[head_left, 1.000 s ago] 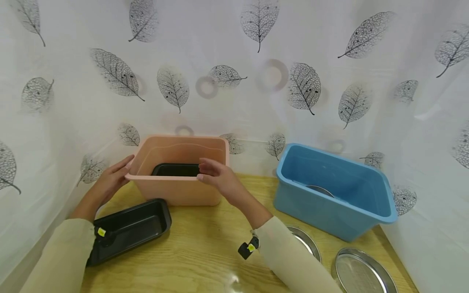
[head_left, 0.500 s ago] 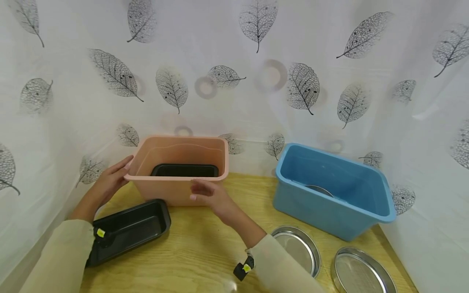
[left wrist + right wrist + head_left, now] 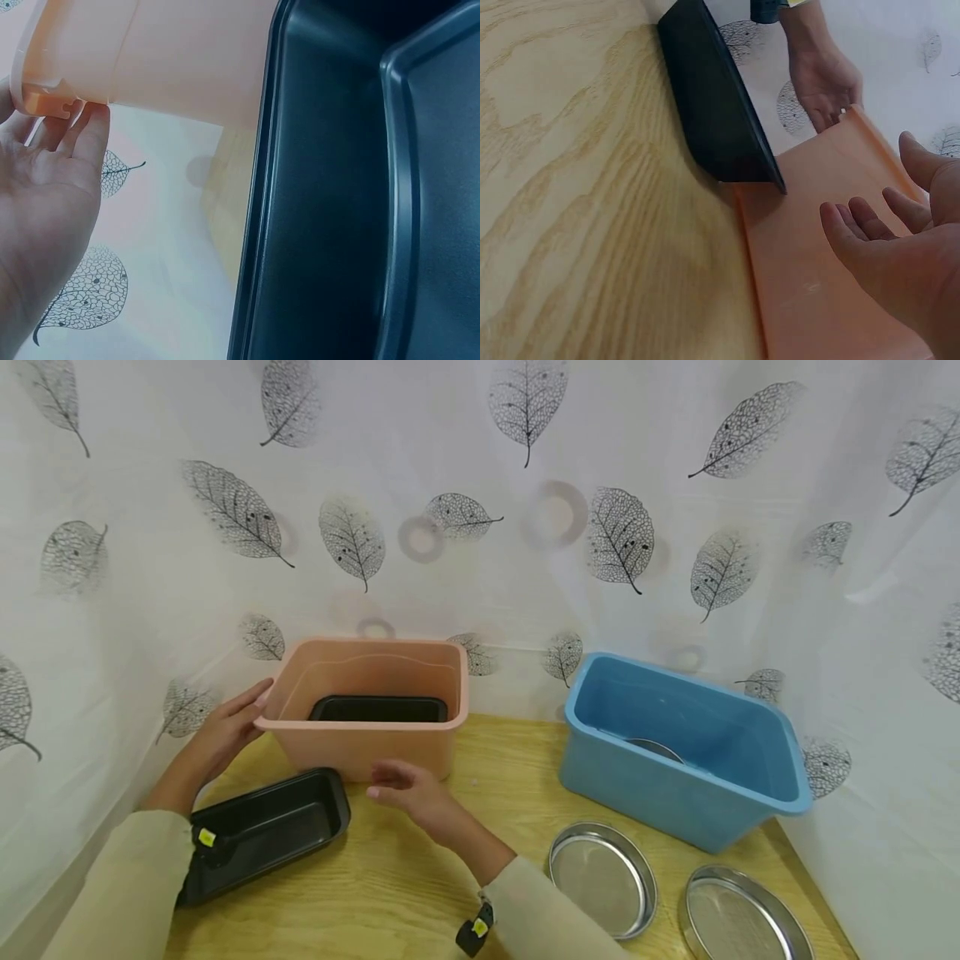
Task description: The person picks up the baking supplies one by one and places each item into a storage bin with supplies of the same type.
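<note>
A peach plastic bin (image 3: 360, 747) stands at the back left, with a black loaf pan (image 3: 378, 709) inside it. My left hand (image 3: 225, 731) holds the bin's left rim; in the left wrist view its fingers (image 3: 90, 139) come up under the lip. A second black loaf pan (image 3: 270, 822) lies on the table below that wrist. In front of the bin hovers my right hand (image 3: 420, 797), holding nothing. Its fingers (image 3: 866, 221) are loosely bent, apart from the bin in the right wrist view.
At the right stands a blue bin (image 3: 660, 793), with part of a round metal rim (image 3: 656, 748) showing inside. Two round metal pans (image 3: 603, 881) (image 3: 742, 914) lie before it on the wooden table (image 3: 390, 893). A leaf-patterned white curtain (image 3: 465, 585) closes off the back and sides.
My right hand has drawn back from the peach bin's front rim, down and leftward toward me, uncovering the pan inside and the nearer round pan. The left hand has kept its place.
</note>
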Motion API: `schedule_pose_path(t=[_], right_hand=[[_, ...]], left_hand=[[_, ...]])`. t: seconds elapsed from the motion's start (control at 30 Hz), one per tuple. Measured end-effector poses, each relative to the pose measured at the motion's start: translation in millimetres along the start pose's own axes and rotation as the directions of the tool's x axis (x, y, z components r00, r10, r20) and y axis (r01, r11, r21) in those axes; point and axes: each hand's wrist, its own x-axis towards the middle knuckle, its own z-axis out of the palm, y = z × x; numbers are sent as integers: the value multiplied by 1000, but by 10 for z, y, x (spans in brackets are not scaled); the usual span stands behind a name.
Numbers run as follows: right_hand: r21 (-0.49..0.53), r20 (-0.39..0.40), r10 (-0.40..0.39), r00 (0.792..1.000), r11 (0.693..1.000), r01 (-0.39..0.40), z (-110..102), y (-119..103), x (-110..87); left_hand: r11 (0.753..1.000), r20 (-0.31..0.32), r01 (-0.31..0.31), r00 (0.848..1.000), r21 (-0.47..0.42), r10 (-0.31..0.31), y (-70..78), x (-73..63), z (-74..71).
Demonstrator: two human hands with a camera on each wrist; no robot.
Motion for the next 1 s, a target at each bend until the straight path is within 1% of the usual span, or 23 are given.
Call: schedule_pose_path(t=[0.17,0.33,0.5,0.8,0.93,1.0], right_hand=[[-14,4,15,1000,1000,-15,58,112,46],[-30,-1,22,1000,999,-22,127,203,113],[-29,-3,46,999,998,-46,200,294,210],[11,47,53,997,998,-54,334,414,382],[-24,34,70,997,997,-69,398,446,415],[-26,32,79,996,997,-78,422,468,426]], left_hand=[[1000,1,-10,1000,-2,10,4,-1,-9],[1000,-4,-1,1000,0,1,11,-7,-6],[1000,-6,5,1000,-2,-5,4,-9,-3],[1000,5,-8,1000,17,8,-32,0,-28],[1000,7,-13,1000,18,13,-35,-4,-28],[1000,7,-15,1000,11,14,-34,-4,-21]])
